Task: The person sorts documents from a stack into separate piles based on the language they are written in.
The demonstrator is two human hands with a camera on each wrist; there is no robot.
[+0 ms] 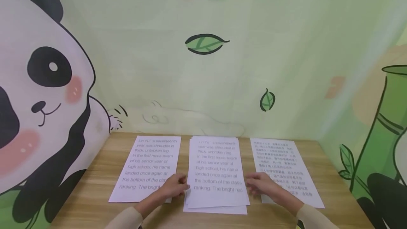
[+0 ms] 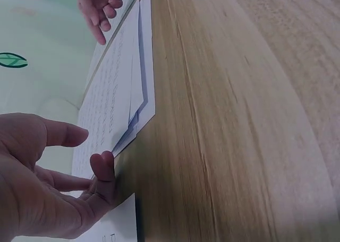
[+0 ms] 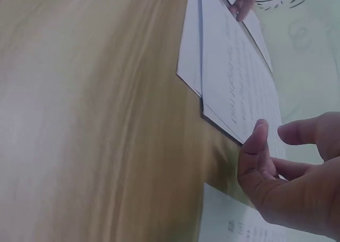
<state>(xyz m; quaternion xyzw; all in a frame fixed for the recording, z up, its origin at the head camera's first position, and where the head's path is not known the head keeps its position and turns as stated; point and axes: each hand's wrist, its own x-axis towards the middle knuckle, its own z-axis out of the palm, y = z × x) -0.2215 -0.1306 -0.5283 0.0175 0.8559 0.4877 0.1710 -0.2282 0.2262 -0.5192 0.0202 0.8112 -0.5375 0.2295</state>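
A stack of printed paper sheets [image 1: 217,172] lies in the middle of the table, its lower sheets sticking out unevenly at the near edge. My left hand [image 1: 174,186] is at the stack's left edge; in the left wrist view its fingertips [image 2: 102,165] are right at the paper's side, thumb and fingers apart. On the other side, my right hand [image 1: 262,183] has its loosely bent fingers by the stack's right edge. From the right wrist view, the right fingertips [image 3: 259,129] overlap that edge, with nothing pinched between finger and thumb.
To the left lies paper with English print [image 1: 144,167], partly under my left hand in view. Paper with Chinese characters [image 1: 286,162] lies on the right, partly covered by my right hand. The wooden table [image 1: 86,193] meets a printed panda backdrop [image 1: 152,70] behind.
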